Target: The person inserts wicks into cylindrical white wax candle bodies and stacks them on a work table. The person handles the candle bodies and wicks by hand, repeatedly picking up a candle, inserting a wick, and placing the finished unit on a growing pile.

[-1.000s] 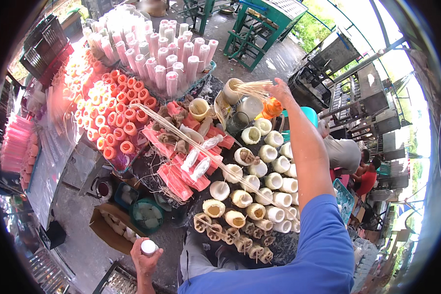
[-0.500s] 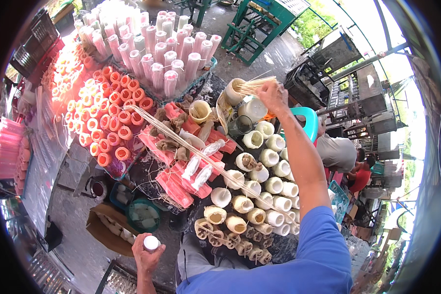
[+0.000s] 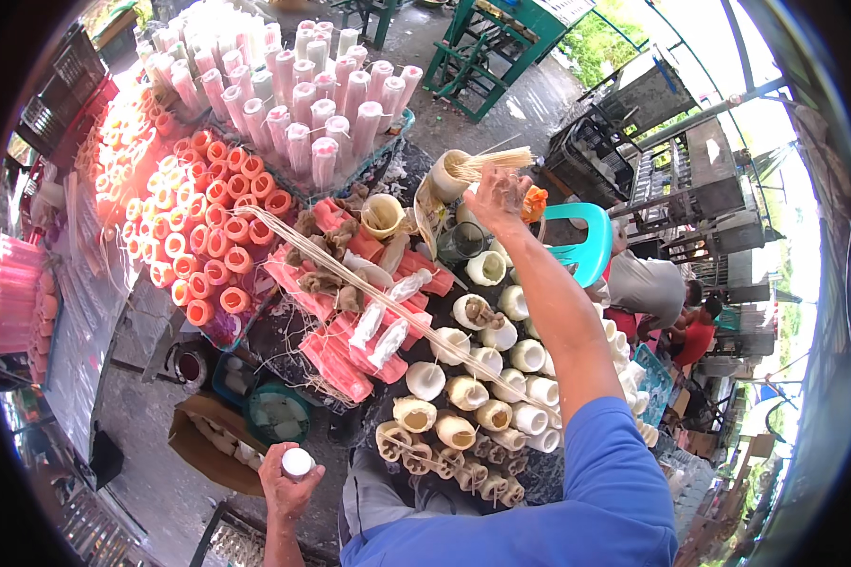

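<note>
The table (image 3: 539,472) spreads out in front of you, with pale cups (image 3: 528,355) in rows on its near part, pink pieces (image 3: 336,359) piled to their left, and long strips (image 3: 378,291) lying slantwise across both. Your right arm stretches over the cups toward the far side. The step in hand looks to be a pick from the sticks there, with your left side holding a piece in readiness.

Your right hand (image 3: 498,197) is at the sticks, its fingers bent; whether it has grasped any, you cannot tell from this angle. Your left hand (image 3: 285,484) is low, off the table, wrapped around a white piece (image 3: 297,462).

The next move seems to call for a light pinch that parts what you want from the rest without tipping the holder (image 3: 440,181).

That holder is pale and tilted, and the sticks (image 3: 487,162) poke out of its mouth to the right: thin, straw-coloured, slightly fanned. The white piece is smallest, its smooth round end facing up; your fingers hide its lower part.
</note>
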`<action>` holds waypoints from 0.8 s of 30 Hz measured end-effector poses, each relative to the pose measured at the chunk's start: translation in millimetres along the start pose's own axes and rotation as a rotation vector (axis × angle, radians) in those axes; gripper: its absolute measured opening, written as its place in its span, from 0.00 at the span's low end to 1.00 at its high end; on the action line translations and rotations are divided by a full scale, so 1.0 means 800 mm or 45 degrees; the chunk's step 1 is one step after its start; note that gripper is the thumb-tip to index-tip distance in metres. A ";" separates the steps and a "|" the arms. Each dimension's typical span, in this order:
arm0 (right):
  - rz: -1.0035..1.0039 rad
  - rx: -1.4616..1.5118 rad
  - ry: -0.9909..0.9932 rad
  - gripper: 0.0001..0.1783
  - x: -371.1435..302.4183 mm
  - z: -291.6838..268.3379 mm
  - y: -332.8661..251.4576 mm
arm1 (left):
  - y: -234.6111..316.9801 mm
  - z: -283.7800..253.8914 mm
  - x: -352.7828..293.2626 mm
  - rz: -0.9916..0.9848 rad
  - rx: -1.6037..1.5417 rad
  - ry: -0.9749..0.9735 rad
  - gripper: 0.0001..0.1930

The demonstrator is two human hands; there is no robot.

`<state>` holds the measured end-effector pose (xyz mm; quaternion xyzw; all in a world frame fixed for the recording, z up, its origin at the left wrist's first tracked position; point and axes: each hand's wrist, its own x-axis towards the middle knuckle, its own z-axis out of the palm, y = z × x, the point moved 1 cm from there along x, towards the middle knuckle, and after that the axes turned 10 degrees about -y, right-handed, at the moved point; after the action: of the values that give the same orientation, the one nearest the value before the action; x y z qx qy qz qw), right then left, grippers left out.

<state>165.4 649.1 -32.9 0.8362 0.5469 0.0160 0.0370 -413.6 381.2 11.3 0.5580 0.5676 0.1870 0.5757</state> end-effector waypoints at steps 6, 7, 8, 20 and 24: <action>-0.095 0.042 0.151 0.19 0.001 0.009 -0.004 | 0.001 -0.004 0.002 0.044 0.036 0.013 0.26; -0.084 0.048 0.118 0.18 0.002 0.007 -0.004 | 0.001 -0.005 0.002 0.056 0.053 0.012 0.26; -0.071 0.053 0.086 0.18 0.003 0.004 -0.005 | 0.001 -0.005 0.002 0.066 0.059 0.013 0.27; -0.309 -0.263 -0.178 0.14 0.009 -0.063 -0.020 | -0.008 -0.007 -0.003 0.071 0.001 0.044 0.26; -0.221 -0.025 -0.439 0.15 0.030 -0.087 -0.019 | -0.011 -0.004 -0.003 0.078 -0.020 0.015 0.25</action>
<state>156.5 679.8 35.2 0.7760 0.6022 -0.1254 0.1397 -420.6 377.9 5.5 0.5695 0.5521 0.2123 0.5708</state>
